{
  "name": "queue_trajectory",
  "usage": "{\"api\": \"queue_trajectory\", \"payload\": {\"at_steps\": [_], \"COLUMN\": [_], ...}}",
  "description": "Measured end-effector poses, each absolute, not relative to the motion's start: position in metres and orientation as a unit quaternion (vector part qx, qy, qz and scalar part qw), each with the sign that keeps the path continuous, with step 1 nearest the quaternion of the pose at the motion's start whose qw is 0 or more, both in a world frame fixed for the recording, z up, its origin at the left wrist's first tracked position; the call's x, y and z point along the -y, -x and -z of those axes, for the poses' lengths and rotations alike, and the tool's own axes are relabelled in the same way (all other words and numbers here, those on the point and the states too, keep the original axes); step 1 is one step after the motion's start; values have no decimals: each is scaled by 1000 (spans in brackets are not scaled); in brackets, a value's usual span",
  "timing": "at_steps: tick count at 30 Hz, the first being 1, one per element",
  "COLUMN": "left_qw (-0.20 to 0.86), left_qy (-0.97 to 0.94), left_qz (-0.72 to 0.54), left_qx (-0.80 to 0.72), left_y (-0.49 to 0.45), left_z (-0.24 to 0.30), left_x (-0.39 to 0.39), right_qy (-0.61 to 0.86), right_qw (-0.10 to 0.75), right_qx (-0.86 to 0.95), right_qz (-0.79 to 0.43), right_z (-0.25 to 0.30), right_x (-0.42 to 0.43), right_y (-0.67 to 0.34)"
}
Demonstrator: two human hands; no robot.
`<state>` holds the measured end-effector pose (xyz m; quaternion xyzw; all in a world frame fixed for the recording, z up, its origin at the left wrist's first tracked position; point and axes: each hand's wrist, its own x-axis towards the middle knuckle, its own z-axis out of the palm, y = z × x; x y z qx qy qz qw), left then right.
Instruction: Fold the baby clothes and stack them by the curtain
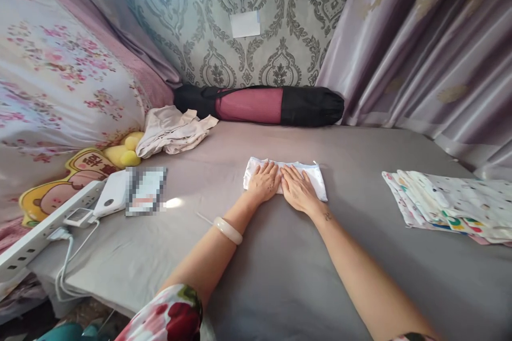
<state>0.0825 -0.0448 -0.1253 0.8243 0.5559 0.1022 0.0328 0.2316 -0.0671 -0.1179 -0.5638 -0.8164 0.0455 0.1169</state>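
A small folded white cloth (pixel 319 184), seemingly a garment with faint dots, lies flat on the grey bed sheet (pixel 280 256). Pressed on its left half is my left hand (pixel 264 182), palm down with the fingers stretched out. Beside it, my right hand (pixel 296 187) rests flat on the middle and right of the same cloth, fingers extended. The two hands nearly touch at the fingertips. Part of the cloth is hidden under them. Neither hand grips anything.
Folded printed cloths (pixel 452 202) are stacked at the right. A crumpled cream garment (pixel 172 130) lies back left, near a yellow cushion (pixel 80 170). A power strip (pixel 44 229), a white device (pixel 114 192) and cable stand at the left edge. A long black-and-red bag (pixel 252 105) lies along the wall.
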Motion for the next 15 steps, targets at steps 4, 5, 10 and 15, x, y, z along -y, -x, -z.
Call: {"api": "queue_trajectory", "payload": {"at_steps": [4, 5, 10, 15], "left_qw": [25, 18, -46, -21], "left_qy": [-818, -814, -780, -761], "left_qz": [-124, -133, -167, -126], "left_qx": [-562, -565, -601, -636], "left_y": [-84, -83, -72, -64], "left_z": [125, 124, 121, 127], "left_x": [46, 46, 47, 45], "right_qy": [564, 568, 603, 612], "right_qw": [116, 118, 134, 118], "right_qx": [816, 813, 786, 781], "right_qz": [-54, -53, -11, -17], "right_z": [116, 115, 110, 117], "right_x": [67, 68, 69, 68], "right_y": [-232, -233, -238, -242]}}
